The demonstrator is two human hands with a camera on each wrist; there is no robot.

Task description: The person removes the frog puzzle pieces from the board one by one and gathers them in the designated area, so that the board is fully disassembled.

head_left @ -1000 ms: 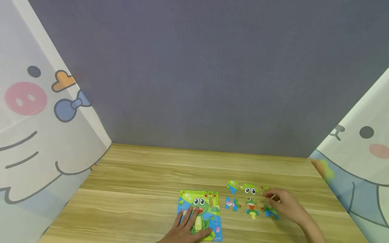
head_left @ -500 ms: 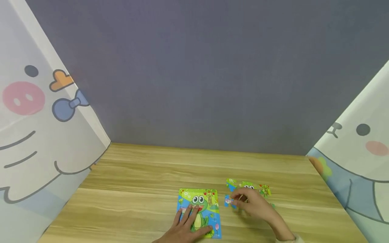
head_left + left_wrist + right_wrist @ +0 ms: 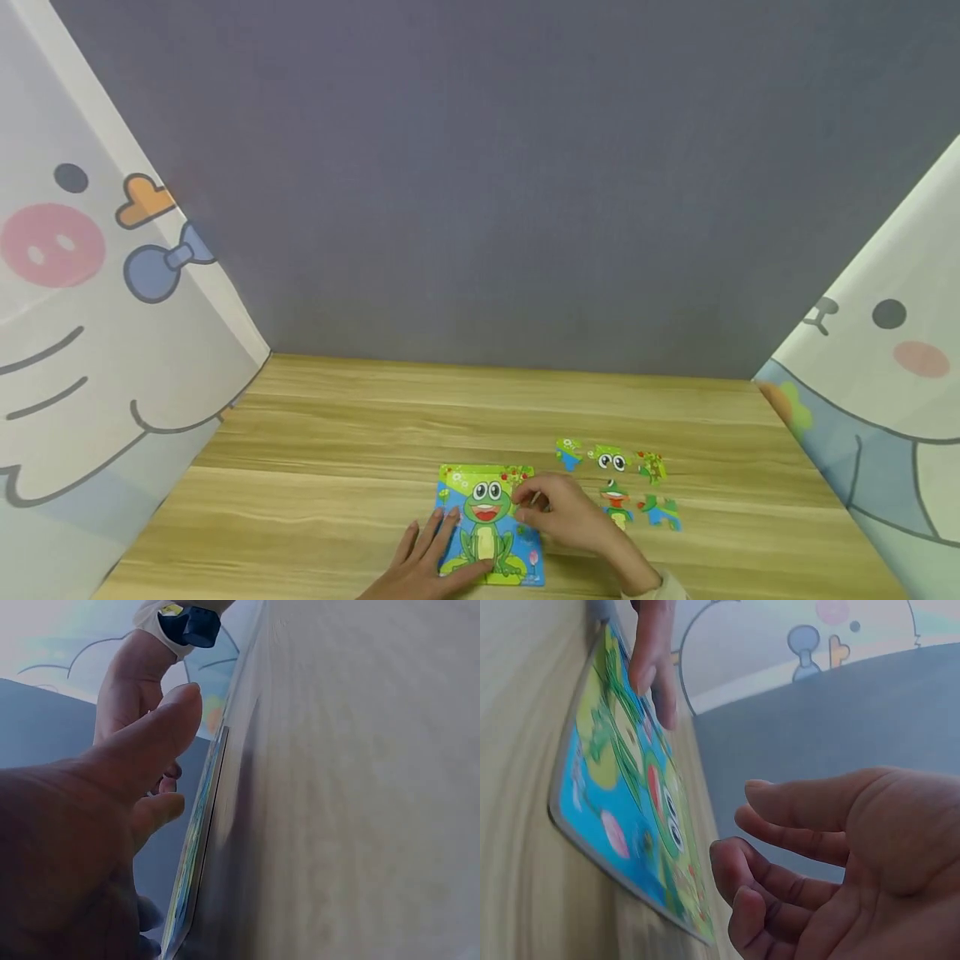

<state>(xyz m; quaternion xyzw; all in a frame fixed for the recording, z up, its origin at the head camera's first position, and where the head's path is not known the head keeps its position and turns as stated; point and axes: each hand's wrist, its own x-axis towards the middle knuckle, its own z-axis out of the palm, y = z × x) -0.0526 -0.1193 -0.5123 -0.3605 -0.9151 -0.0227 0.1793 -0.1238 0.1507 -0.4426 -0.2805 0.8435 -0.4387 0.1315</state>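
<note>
A square frog picture puzzle point(image 3: 487, 546) lies on the table in front of me, its picture showing a green frog on blue. At its left edge my left hand point(image 3: 427, 554) is spread with straight fingers. The left wrist view shows the thumb point(image 3: 161, 731) raised off the board. Over the puzzle's right edge hovers my right hand point(image 3: 558, 510), fingers loosely bent. In the right wrist view, no piece shows between the thumb point(image 3: 795, 801) and fingers. Loose pieces lie to the right, among them an eyes piece point(image 3: 609, 460) and a mouth piece point(image 3: 615, 493).
Other loose pieces are a flower corner piece point(image 3: 568, 454), an apple-tree piece point(image 3: 652, 467) and a blue-green piece point(image 3: 660, 512). The wooden table point(image 3: 337, 467) ends at a grey back panel point(image 3: 487, 208). Cartoon-printed panels point(image 3: 90, 317) flank it.
My right hand has moved left from the loose pieces to the puzzle's right edge. My left hand has shifted slightly left, uncovering more of the frog. A pink-flower piece is now out of sight.
</note>
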